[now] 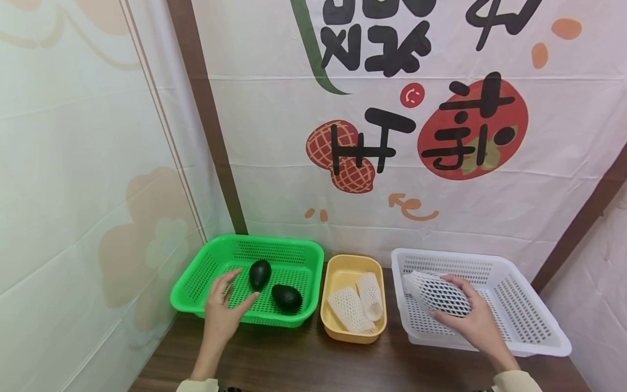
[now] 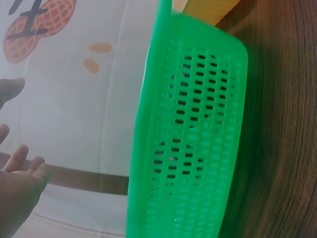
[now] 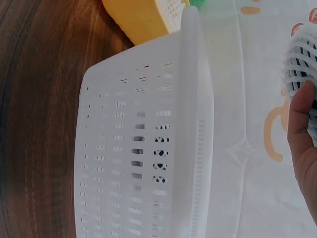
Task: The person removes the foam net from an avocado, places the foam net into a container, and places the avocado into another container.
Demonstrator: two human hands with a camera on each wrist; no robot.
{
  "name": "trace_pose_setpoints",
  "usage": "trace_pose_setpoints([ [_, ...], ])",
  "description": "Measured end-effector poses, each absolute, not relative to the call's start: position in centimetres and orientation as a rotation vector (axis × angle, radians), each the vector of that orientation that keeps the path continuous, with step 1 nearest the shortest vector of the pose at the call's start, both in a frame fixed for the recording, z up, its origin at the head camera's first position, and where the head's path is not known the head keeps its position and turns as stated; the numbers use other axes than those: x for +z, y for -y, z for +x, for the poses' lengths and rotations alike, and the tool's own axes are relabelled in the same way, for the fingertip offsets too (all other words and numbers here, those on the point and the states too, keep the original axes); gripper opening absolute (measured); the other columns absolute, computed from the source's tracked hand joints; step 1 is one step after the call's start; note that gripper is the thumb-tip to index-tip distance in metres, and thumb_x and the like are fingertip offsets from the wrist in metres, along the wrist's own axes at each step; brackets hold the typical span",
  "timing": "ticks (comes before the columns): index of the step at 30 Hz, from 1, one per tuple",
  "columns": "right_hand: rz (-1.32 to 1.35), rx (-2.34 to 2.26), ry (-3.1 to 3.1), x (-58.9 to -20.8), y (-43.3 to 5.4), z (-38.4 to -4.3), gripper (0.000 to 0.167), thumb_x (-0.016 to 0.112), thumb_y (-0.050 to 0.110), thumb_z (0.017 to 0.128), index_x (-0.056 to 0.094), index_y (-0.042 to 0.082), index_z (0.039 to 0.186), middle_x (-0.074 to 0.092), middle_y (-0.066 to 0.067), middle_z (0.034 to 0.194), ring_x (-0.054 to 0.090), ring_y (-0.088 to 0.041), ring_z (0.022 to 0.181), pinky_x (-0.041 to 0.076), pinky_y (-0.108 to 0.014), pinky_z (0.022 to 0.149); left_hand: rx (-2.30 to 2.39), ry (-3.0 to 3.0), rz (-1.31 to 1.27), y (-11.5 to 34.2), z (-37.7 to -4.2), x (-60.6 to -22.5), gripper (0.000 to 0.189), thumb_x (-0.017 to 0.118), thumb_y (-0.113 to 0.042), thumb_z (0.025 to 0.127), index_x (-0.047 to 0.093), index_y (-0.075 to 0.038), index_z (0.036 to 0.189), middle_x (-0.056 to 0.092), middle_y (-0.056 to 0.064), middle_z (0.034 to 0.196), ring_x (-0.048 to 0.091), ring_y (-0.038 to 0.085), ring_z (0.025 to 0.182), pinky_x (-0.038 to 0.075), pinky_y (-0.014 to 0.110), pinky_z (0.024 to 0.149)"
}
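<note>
Over the white basket (image 1: 534,310), my right hand (image 1: 477,321) grips a dark avocado in a white foam net (image 1: 438,294), thumb on the near side and fingers on the far side. In the right wrist view, part of this netted avocado (image 3: 301,59) shows at the right edge. My left hand (image 1: 222,310), fingers spread and holding nothing, hovers over the left part of the green basket (image 1: 196,286). Two bare dark avocados lie in that basket: one upright in view (image 1: 260,274), the other on its side (image 1: 287,298). The left hand is apart from both.
Between the baskets stands a yellow tub (image 1: 355,262) with two white foam nets, one flat (image 1: 350,310) and one rolled (image 1: 370,296). All stand on a dark wooden table (image 1: 274,359) against a printed cloth wall (image 1: 274,136). Something netted shows through the white basket's slots (image 3: 161,153).
</note>
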State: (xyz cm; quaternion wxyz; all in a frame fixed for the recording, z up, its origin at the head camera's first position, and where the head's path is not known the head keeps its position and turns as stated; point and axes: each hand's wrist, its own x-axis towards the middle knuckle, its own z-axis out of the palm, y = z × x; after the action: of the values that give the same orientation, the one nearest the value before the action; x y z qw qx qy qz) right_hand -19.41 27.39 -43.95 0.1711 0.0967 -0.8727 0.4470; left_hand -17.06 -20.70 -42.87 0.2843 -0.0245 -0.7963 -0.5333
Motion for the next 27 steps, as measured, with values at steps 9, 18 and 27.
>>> trace_pose_setpoints([
  [9, 0.302, 1.293, 2.478, -44.1, -27.0, -19.2, 0.078, 0.091, 0.019, 0.068, 0.052, 0.014, 0.134, 0.055, -0.011, 0.123, 0.056, -0.032, 0.099, 0.053, -0.028, 0.071, -1.466, 2.103, -0.164, 20.1, -18.0, -44.6, 0.056, 0.081, 0.002, 0.076, 0.06, -0.005, 0.127, 0.05, 0.009, 0.129, 0.047, 0.009, 0.117, 0.042, 0.017, 0.098],
  [18, 0.389, 1.329, 2.442, -44.4, -26.4, -19.0, 0.079, 0.092, 0.014, 0.065, 0.052, 0.015, 0.134, 0.055, -0.007, 0.124, 0.059, -0.025, 0.094, 0.056, -0.032, 0.07, -1.521, 2.12, -0.275, 18.6, -17.9, -44.5, 0.056, 0.081, 0.001, 0.077, 0.059, -0.007, 0.128, 0.052, 0.009, 0.127, 0.05, 0.014, 0.116, 0.045, 0.025, 0.099],
  [27, 0.446, 1.379, 2.434, -44.1, -25.4, -18.5, 0.078, 0.093, 0.015, 0.064, 0.054, 0.017, 0.131, 0.057, -0.009, 0.12, 0.059, -0.029, 0.093, 0.055, -0.033, 0.071, -1.553, 2.151, -0.337, 16.5, -16.8, -43.1, 0.051, 0.081, 0.004, 0.076, 0.061, -0.001, 0.122, 0.056, 0.016, 0.122, 0.055, 0.023, 0.114, 0.05, 0.04, 0.094],
])
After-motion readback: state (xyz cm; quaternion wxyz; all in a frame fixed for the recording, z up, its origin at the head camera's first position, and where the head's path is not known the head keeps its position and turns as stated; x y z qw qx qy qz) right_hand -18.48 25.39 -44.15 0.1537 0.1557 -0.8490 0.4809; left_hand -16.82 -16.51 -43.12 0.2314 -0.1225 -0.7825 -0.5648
